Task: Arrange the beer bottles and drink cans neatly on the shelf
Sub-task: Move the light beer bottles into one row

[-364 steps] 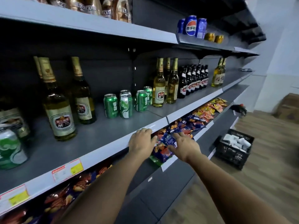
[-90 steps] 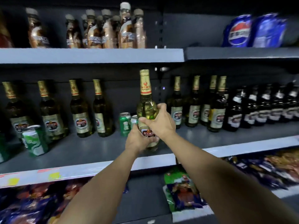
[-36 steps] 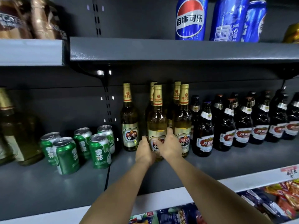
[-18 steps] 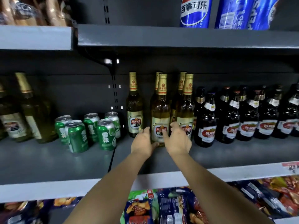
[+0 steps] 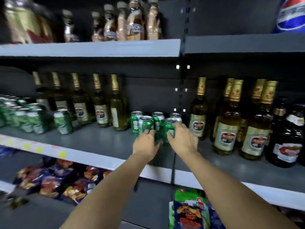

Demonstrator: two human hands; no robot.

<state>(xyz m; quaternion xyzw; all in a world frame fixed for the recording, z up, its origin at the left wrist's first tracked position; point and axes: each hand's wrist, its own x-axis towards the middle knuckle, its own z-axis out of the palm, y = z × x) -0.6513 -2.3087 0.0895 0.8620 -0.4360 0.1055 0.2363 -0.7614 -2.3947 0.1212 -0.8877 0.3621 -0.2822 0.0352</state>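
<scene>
Both of your hands are out over the middle shelf (image 5: pixel 102 142), at the cluster of green cans (image 5: pixel 146 125) near its centre. Your left hand (image 5: pixel 146 143) has its fingers curved against the front of the cluster, touching a can; motion blur hides whether they actually wrap round it, so you cannot tell if it is gripping. Your right hand (image 5: pixel 183 138) lies with fingers spread and only lightly bent, the tips touching the front right can (image 5: pixel 170 128) of the group, not closed around it.

Five or so cans stand upright in that cluster, close together, set back from the front edge of the shelf. Just to their right stands a single gold-necked beer bottle (image 5: pixel 198 113), and beyond it a tight group of four like bottles (image 5: pixel 239 123), then dark bottles (image 5: pixel 287 139) toward the shelf's right end. Left of the cans, a row of five pale beer bottles (image 5: pixel 100 104) runs along the back of the shelf, and farther left more green cans (image 5: pixel 28 118) sit bunched at the left end, blurred.

Above, the upper shelf (image 5: pixel 99 47) carries brown wrapped bottles (image 5: pixel 132 23) and a blue cola can (image 5: pixel 290 15) at the right edge. Below, snack bags (image 5: pixel 54 177) lie on the lower shelf.
</scene>
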